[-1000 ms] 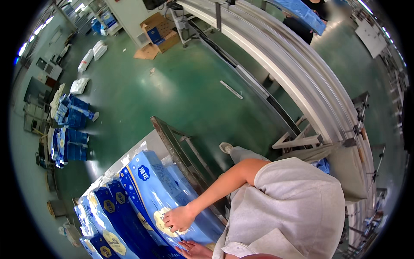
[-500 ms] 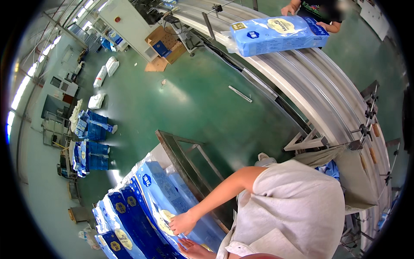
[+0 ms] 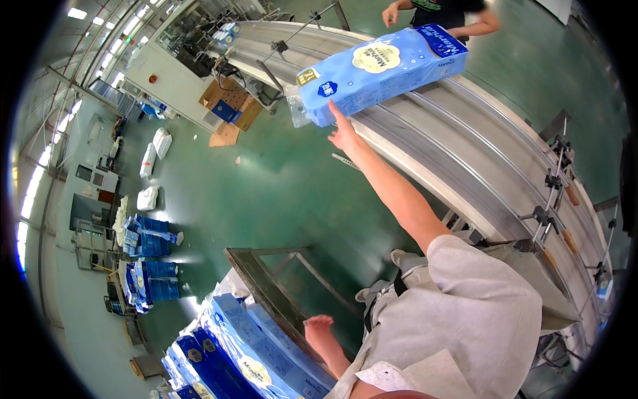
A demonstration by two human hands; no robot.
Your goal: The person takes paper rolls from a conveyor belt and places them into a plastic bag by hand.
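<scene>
A long light-blue plastic-wrapped pack (image 3: 399, 73) with a cream label and darker end lies on the conveyor (image 3: 452, 133). My right hand (image 3: 344, 133) is stretched out to its near left end, index finger extended against the lower edge; I cannot tell how firmly it touches. Low in the view, my left hand (image 3: 319, 327) hovers beside the stacked blue packs (image 3: 246, 339), apart from them. Its fingers look loosely bent, and nothing shows in it. Across the conveyor, a co-worker in a dark shirt has one hand (image 3: 392, 14) off the pack and the other by its far end.
A metal-framed table edge (image 3: 266, 286) borders the stacked packs. Guide rails and clamps (image 3: 548, 199) run along the conveyor's right side. On the green floor stand blue crates (image 3: 156, 279), white bundles (image 3: 147, 198) and an open cardboard box (image 3: 229, 106) beside a cabinet.
My right hand has left the stacked packs and reached up to the conveyor pack. My left hand has lifted off the stack. The co-worker's nearer hand has come off the pack. The view has shifted.
</scene>
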